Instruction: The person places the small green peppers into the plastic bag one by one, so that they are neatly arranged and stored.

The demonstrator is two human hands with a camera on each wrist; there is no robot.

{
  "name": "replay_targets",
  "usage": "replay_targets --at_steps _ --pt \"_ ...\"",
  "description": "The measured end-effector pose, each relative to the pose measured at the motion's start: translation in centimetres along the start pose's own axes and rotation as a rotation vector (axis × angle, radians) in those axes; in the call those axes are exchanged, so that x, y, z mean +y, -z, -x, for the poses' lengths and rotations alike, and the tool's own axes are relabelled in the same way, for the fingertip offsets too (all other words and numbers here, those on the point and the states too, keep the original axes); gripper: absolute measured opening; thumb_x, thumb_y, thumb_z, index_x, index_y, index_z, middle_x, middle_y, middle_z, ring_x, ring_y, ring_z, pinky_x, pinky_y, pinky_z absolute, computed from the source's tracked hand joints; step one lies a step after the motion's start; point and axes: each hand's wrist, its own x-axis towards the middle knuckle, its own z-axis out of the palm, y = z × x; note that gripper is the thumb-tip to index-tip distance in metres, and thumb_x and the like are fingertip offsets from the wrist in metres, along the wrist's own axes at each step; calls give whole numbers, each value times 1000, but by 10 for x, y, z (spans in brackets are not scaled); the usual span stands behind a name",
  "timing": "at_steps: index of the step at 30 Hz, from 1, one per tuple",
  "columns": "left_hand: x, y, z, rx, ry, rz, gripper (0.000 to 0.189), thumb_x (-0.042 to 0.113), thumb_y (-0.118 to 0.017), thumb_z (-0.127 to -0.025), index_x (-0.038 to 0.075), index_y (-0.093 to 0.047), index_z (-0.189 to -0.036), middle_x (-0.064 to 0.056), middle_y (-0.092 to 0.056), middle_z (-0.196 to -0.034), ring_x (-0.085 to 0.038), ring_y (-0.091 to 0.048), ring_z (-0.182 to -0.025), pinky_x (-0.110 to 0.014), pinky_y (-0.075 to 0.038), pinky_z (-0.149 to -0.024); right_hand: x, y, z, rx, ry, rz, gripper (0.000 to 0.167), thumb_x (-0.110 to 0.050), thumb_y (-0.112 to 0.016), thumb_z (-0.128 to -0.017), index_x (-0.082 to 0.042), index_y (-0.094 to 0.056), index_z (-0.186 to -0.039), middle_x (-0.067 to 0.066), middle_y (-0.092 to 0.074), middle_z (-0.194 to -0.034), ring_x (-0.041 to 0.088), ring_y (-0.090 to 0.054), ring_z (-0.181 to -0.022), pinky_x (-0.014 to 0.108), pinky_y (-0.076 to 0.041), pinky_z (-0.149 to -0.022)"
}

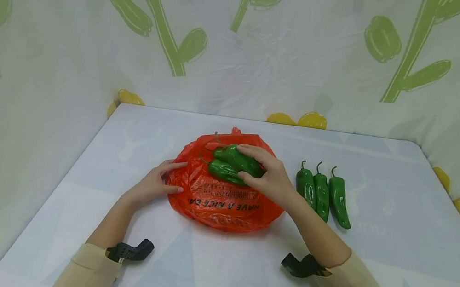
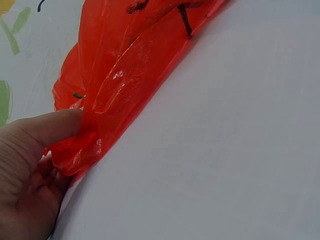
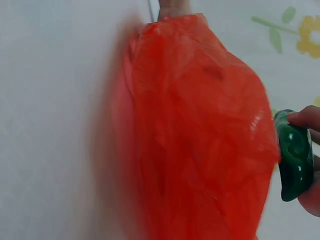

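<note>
A red plastic bag (image 1: 223, 214) with dark printing lies on the table, its left edge pinched by my left hand (image 1: 153, 182). In the left wrist view, the thumb (image 2: 57, 127) presses on the red film while the other fingers go beneath it. My right hand (image 1: 271, 177) reaches over the bag's opening and grips a green pepper (image 1: 242, 159) between fingers and thumb. Just below it lies another green pepper (image 1: 223, 170). The right wrist view shows a glossy pepper (image 3: 292, 162) in the fingers, beside the bag. The bag's folds hide what else is inside.
Right of the bag, three green peppers lie side by side: the left one (image 1: 306, 183), the middle one (image 1: 321, 194) and the right one (image 1: 338, 200). Black devices sit on the left wrist (image 1: 132, 250) and right wrist (image 1: 301, 266). Patterned sheeting (image 1: 261, 72) stands behind the table (image 1: 367, 267).
</note>
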Motion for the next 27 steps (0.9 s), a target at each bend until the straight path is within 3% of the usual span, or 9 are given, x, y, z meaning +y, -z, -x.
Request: replay_targets --at_steps 12,27 --pt "0 1 -2 -2 7 -6 66 25 -72 -82 22 -44 -141 -12 -23 -153 -36 -19 -141 -58 -31 -107 14 -31 -6 -169 -90 47 50 -8 -72 -83 -9 -56 -130 8 -54 -133 25 -48 -124 42 -50 -93" --pt "-1 1 -1 -8 -7 -5 65 24 -72 -83 20 -44 -142 -12 -25 -152 -36 -19 -141 -59 -29 -107 22 -52 -5 -327 -90 159 48 -6 -70 -84 -7 -57 -130 10 -55 -132 26 -50 -124 35 -51 -93"
